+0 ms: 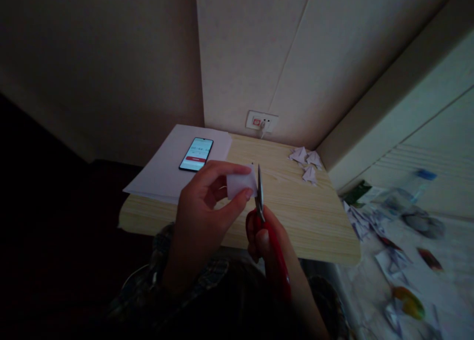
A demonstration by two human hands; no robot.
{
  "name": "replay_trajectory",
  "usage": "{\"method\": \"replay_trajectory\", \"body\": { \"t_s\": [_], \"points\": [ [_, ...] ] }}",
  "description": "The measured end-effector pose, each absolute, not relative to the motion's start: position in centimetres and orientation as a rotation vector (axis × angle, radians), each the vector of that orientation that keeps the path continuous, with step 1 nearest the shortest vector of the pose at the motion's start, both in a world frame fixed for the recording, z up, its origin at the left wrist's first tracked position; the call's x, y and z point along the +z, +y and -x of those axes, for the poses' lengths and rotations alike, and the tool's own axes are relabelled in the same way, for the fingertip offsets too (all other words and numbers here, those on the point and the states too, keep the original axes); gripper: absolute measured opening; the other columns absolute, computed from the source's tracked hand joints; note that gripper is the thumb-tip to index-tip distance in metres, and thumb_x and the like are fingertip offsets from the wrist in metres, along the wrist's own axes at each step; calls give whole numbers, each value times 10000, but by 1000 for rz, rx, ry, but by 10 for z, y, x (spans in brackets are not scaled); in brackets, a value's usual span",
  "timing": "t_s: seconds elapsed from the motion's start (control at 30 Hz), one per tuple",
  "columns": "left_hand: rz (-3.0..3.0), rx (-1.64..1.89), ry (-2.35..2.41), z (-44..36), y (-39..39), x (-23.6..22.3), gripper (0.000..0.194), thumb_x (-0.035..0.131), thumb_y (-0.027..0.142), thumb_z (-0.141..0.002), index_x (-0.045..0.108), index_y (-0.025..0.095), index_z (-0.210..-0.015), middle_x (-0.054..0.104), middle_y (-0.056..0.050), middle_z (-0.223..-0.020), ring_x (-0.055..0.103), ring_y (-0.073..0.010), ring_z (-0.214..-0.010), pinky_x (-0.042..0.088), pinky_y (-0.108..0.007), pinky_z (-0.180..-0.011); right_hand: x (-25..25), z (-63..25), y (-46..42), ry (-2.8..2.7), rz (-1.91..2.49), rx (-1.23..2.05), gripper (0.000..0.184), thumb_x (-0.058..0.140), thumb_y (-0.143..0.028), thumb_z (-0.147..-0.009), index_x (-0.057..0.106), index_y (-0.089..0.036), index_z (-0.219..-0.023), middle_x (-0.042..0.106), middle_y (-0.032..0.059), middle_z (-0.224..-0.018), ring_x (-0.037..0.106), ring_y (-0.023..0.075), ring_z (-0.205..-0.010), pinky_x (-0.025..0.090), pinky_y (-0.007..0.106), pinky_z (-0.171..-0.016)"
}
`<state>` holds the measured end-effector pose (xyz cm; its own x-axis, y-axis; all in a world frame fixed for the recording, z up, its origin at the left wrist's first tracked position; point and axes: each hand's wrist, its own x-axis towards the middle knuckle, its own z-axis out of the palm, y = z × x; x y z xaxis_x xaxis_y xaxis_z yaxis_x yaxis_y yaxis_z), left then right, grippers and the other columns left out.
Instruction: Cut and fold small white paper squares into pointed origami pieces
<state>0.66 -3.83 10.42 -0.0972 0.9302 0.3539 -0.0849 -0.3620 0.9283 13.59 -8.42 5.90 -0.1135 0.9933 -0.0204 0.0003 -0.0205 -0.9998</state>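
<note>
Between the thumb and fingers of my left hand is a small folded piece of white paper, held up above the table. My right hand grips red-handled scissors, its fingers in the loops. The scissors' metal blades point up and away from me, right beside the paper's right edge. Whether the blades touch the paper or have it between them, I cannot tell.
On the wooden table, a phone with a lit timer lies on white paper sheets. Several folded paper pieces sit at the back right. A wall socket is behind. Right of the table, a cluttered surface holds a plastic bottle.
</note>
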Motion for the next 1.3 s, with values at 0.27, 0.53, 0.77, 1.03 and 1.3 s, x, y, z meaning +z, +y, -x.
{"method": "replay_trajectory", "body": {
  "t_s": [0.27, 0.53, 0.77, 1.03, 1.3],
  "points": [
    [-1322, 1507, 1047, -7, -41, 101, 121, 684, 105, -820, 733, 206, -865, 749, 24, -907, 719, -113, -842, 587, -183, -786, 36, -160, -51, -1447, 1620, 767, 386, 481, -633, -897, 441, -260, -802, 560, -4, -698, 554, 201, -634, 482, 335, -610],
    [-1270, 1472, 1048, -7, -37, 94, 123, 712, 118, -790, 734, 204, -876, 787, 45, -858, 740, -93, -770, 584, -143, -730, 0, -185, -33, -1551, 1972, 361, 163, 644, -192, -751, 589, -185, -905, 649, 173, -989, 575, 379, -1051, 428, 536, -960],
    [-1225, 1424, 1132, -9, -41, 99, 90, 702, 124, -802, 726, 208, -826, 809, 35, -858, 755, -113, -781, 581, -157, -718, 1, -190, -34, -1622, 1995, 317, 291, 686, -181, -771, 659, -108, -1052, 636, 220, -1116, 563, 412, -1112, 416, 574, -997],
    [-1226, 1345, 1154, -7, -40, 100, 64, 715, 154, -797, 731, 216, -798, 777, 60, -712, 734, -106, -693, 540, -144, -639, 31, -195, -39, -1576, 1678, 558, 239, 556, -351, -901, 660, -174, -1023, 685, 172, -1095, 665, 319, -1029, 523, 508, -938],
    [-1248, 1302, 1113, -5, -37, 96, 66, 727, 166, -791, 728, 222, -757, 799, 52, -754, 762, -122, -744, 553, -142, -624, 75, -168, -63, -1319, 1130, 991, 122, 745, -288, -799, 639, -245, -842, 688, -20, -760, 678, 150, -707, 537, 243, -628]
  ]
}}
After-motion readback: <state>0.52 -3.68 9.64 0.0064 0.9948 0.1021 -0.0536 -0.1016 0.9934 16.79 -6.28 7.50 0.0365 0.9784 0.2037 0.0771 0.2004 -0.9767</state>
